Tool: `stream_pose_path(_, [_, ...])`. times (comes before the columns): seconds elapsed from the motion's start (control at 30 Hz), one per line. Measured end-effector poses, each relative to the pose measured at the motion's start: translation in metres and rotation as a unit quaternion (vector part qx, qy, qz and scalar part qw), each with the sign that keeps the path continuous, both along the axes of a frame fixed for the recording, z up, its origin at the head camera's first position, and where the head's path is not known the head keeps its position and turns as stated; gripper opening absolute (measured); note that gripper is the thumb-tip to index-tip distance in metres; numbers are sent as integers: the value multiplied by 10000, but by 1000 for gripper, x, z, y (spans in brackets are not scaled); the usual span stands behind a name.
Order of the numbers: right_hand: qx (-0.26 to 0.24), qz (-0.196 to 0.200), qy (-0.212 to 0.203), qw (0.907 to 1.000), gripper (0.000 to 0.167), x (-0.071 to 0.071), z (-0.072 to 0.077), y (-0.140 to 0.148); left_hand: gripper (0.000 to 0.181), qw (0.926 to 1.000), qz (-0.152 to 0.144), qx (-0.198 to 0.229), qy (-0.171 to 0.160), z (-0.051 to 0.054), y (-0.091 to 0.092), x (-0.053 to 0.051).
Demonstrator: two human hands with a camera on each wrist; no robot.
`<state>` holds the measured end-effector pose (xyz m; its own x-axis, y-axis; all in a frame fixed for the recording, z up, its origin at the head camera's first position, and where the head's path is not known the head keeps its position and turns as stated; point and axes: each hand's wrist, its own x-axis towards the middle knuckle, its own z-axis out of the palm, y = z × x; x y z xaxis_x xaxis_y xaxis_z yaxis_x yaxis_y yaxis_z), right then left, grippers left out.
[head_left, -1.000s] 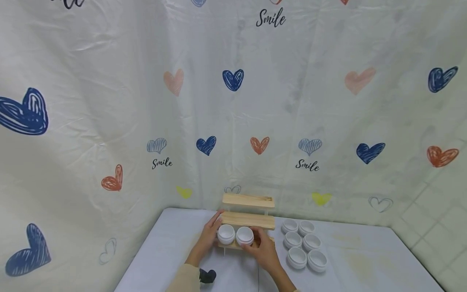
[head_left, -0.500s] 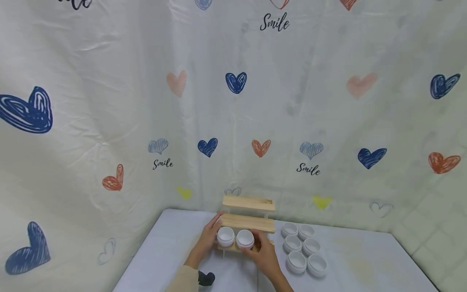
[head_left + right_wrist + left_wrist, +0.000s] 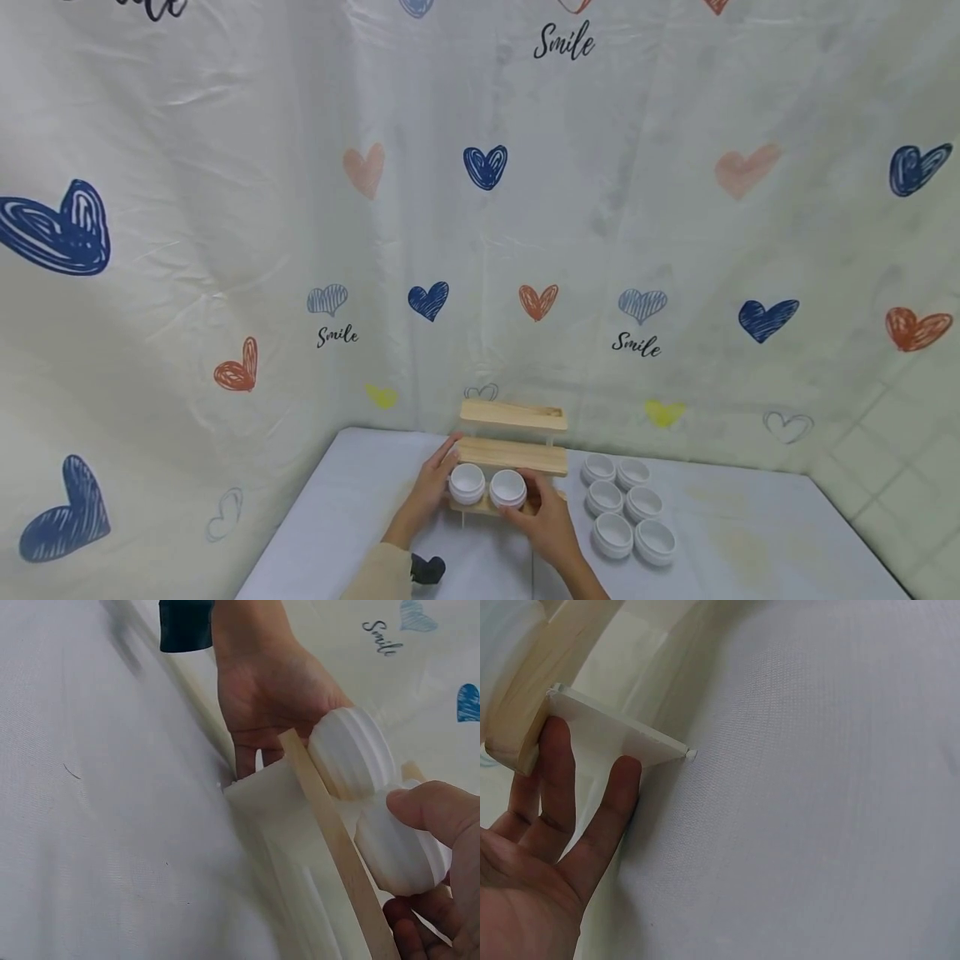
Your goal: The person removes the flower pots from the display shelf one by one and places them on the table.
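Two small white ribbed bowls, a left bowl [image 3: 467, 483] and a right bowl [image 3: 507, 487], sit side by side on the lowest wooden shelf [image 3: 341, 851] of a three-tier stand. My right hand [image 3: 546, 518] pinches the right bowl, thumb on its near side in the right wrist view. At the stand's left end is my left hand [image 3: 426, 492]. Its fairly straight fingers [image 3: 559, 761] touch the white side support [image 3: 622, 731] and the shelf's end in the left wrist view. The left thumb is hidden there.
Further up the stand are the middle wooden shelf [image 3: 513, 456] and top wooden shelf [image 3: 513, 412]. Several white bowls [image 3: 604, 497] stand in two columns right of the stand. A black object [image 3: 428, 570] lies by the left sleeve. A heart-printed curtain [image 3: 570, 233] hangs behind the table.
The head view shifts slightly. Both hands and the two bowls keep nearly the same places on the stand, with the right hand still holding the right bowl.
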<state>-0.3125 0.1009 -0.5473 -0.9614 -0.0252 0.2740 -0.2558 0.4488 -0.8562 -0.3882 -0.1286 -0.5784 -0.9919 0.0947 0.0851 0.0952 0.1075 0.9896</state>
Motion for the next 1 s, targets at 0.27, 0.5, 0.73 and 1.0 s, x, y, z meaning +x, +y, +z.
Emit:
stream_pose_path(0.27, [-90,-93,-68,9999,62,0,-1,2,65,10000,10,5,-24,1,3,-1])
stream_pose_path(0.5, [-238,-54,-115,9996,63,1,-3,3,64,10000,21,57,-9,0,4,1])
stream_pose_path(0.73, [-449,52,-175,9988,63,3,-2,2,66,10000,38,47,-17,-1,1,2])
stream_pose_path(1.0, [-718,78,-230,9971,62,2,1,4,65,10000,-18,70,17,0,1,0])
